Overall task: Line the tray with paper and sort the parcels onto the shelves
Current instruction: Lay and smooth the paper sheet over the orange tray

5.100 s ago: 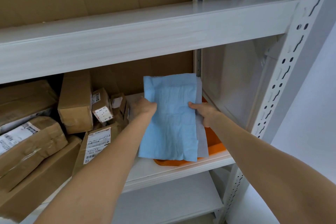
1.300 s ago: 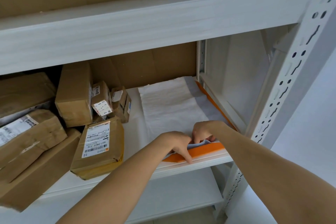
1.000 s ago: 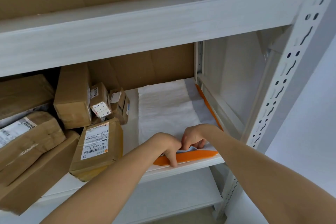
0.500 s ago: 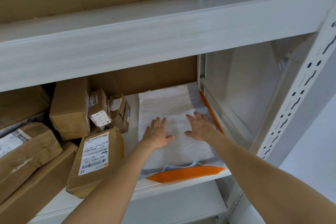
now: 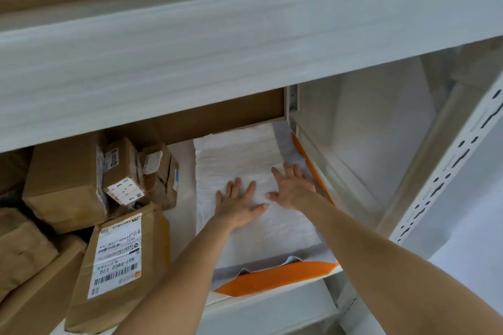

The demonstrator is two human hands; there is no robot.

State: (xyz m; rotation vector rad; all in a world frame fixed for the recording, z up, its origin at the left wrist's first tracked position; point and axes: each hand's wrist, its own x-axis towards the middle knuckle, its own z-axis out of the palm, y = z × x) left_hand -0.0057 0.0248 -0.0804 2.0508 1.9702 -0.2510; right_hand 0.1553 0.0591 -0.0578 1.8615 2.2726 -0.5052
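At the left of the frame, brown parcels (image 5: 65, 182) lie piled on the shelf (image 5: 272, 307). The labelled parcel (image 5: 117, 266) at lower left leans close to the shelf's front lip. Toward centre, our left hand (image 5: 236, 204) lies flat, fingers straight and spread, pressing the white paper (image 5: 239, 155). Just right of it, our right hand (image 5: 292, 187) presses the same sheet in the same way. Neither hand grips anything. The paper covers the orange tray (image 5: 272, 277), which sits at the right end of the shelf; only its front and right rims show.

Hazards, as we judge them:
- The sheet appears to overhang the tray on the left, so it may lift or slide once we release pressure.
- A blue corner curls up at the front rim, and a parcel dragged over it may bunch the liner.
- The leaning parcel may tip off the lip if a forearm knocks it.

Legible writing: the labelled parcel's sticker carries barcodes and a code reading roughly "507-P802"; the characters after it are unclear. The small box (image 5: 121, 168) bears a label too blurred to read.
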